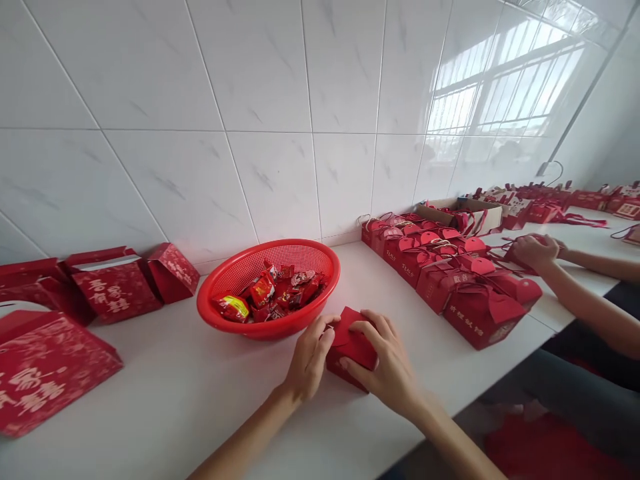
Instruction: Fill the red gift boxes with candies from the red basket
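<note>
A small red gift box [351, 343] stands on the white table between my two hands. My left hand [309, 357] is against its left side, with fingers bent at the upper edge. My right hand [387, 360] reaches over its right side, thumb on the near face and fingers across the top flap. Both hands grip the box, and they hide parts of its sides. Just behind my left hand sits a red plastic basket [270, 327] holding several wrapped sweets [263, 290].
Larger red gift boxes [115, 287] stand at the left. Rows of closed red boxes with cords [450, 283] line the right, before an open cardboard carton [480, 217]. Another person's hands [537, 252] work on a box farther right. A tiled wall [270, 187] bounds the back.
</note>
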The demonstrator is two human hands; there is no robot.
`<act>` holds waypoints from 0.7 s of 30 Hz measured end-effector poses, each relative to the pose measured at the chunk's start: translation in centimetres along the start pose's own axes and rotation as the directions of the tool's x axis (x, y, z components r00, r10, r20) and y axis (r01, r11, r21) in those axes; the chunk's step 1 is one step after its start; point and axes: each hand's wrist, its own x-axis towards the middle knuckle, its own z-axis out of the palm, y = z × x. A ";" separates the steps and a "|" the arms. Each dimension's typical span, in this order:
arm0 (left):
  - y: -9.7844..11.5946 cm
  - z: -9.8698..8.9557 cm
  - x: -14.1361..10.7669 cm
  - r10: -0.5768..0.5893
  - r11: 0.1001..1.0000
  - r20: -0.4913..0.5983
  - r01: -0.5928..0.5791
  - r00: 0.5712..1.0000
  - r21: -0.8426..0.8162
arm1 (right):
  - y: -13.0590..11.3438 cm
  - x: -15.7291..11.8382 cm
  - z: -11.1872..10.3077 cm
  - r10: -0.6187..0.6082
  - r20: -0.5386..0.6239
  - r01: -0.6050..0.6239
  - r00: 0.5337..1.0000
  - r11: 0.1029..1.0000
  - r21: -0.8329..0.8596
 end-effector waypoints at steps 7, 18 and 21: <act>-3.6 1.6 0.2 -0.174 0.929 0.004 0.165 0.985 -0.332 | 1.6 -0.5 -3.9 -0.161 -0.135 0.170 0.978 0.984 0.054; -3.2 1.6 0.4 -0.084 0.968 0.085 0.101 0.993 -0.230 | 11.3 8.9 -25.5 0.047 -0.647 -0.309 0.761 0.903 -0.299; -3.4 1.6 0.4 -0.073 0.978 0.079 0.087 0.994 -0.189 | 15.0 10.6 -27.2 0.253 -0.624 -0.507 0.740 0.819 -0.269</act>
